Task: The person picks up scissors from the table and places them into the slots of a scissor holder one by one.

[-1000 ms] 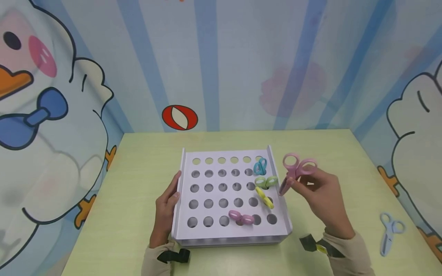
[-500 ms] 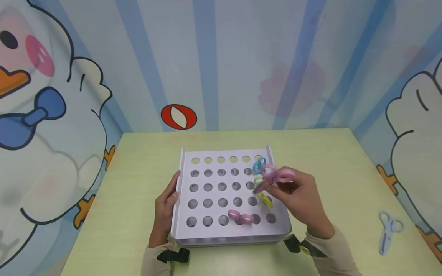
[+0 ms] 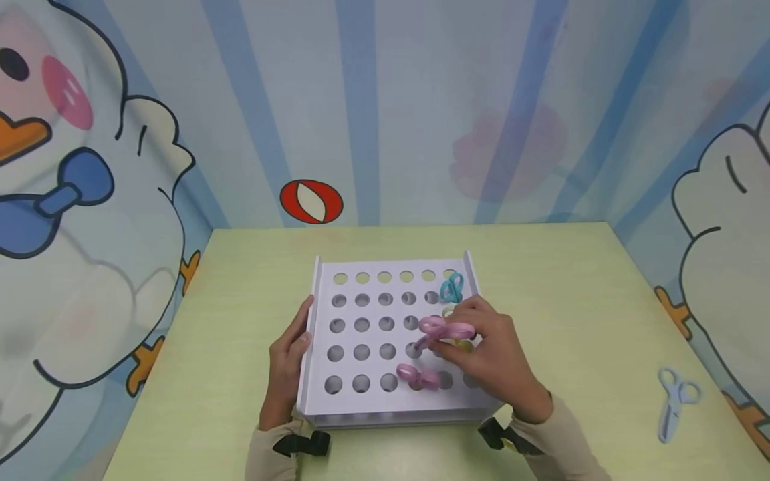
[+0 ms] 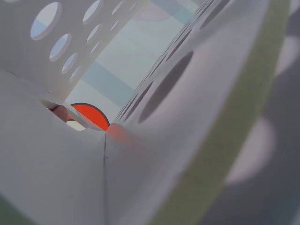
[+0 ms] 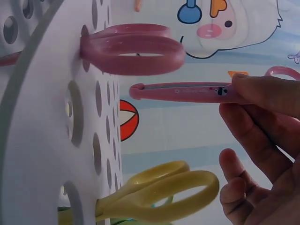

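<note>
My left hand (image 3: 285,371) holds the left side of a white rack (image 3: 375,401) with rows of round holes. Over the rack's right half, my right hand (image 3: 496,357) pinches pink scissors (image 3: 446,329). In the right wrist view, their blades point at the holed board and stop short of it. Other pink scissors (image 3: 418,377) stand in a front-row hole, handles up. Yellow scissors (image 5: 159,192) sit in a hole too, mostly hidden by my right hand in the head view. Teal scissors (image 3: 452,288) stand at the back right; green ones are largely covered.
Light blue scissors (image 3: 676,401) lie on the pale green table (image 3: 601,287) at the far right. Walls printed with cartoon birds and blue stripes border the table at the back and sides. The left wrist view looks between the rack's boards (image 4: 187,117).
My right hand has carried the pink scissors leftward and slightly down, from beside the rack's right edge to over its holes. The left hand keeps its hold on the rack.
</note>
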`<state>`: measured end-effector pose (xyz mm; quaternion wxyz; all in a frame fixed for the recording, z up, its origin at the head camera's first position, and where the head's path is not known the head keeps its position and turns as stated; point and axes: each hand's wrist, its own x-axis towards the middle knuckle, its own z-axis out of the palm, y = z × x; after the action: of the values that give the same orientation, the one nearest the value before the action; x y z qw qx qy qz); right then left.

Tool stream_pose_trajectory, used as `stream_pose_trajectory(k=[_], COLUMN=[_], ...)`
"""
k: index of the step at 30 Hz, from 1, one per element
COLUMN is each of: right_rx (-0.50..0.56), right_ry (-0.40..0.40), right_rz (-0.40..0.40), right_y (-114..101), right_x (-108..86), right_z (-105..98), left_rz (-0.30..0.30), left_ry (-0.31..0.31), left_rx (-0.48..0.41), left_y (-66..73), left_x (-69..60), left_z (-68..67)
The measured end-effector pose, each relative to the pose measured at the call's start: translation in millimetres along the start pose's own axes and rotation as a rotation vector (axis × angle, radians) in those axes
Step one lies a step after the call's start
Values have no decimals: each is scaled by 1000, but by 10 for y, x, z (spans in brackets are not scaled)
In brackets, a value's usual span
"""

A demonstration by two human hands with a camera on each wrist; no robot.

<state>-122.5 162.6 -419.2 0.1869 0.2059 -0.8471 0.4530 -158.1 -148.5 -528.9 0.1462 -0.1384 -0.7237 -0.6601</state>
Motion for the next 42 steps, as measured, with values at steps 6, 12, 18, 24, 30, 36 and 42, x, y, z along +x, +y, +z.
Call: stream_pose_trajectory(k=[6,12,18,24,30,36,42], right_rx=[-123,-182,-203,-219,-249,-239,-216], right_ry=[-23,-42,-74,-122,-107,-49,-34], right_rz=[-47,-9,-15,33,73,64,92], right_y=[13,61,103,108,67,28,18], right_x=[33,26,28,33,47,55,45], right_z=[58,112,173,225,242,199,157], left_rz=[-6,-5,-12,-17,0,13,18], left_ry=[4,5,5,17,1,6,4], left_rx=[0,18,8,20,22,32,30], left_y=[-18,-16,-49,-52,-29,-11,-18], left_x=[-4,-3,-6,-23,-8,9,5], left_z=[33,59,55,33,-1,-13,-9])
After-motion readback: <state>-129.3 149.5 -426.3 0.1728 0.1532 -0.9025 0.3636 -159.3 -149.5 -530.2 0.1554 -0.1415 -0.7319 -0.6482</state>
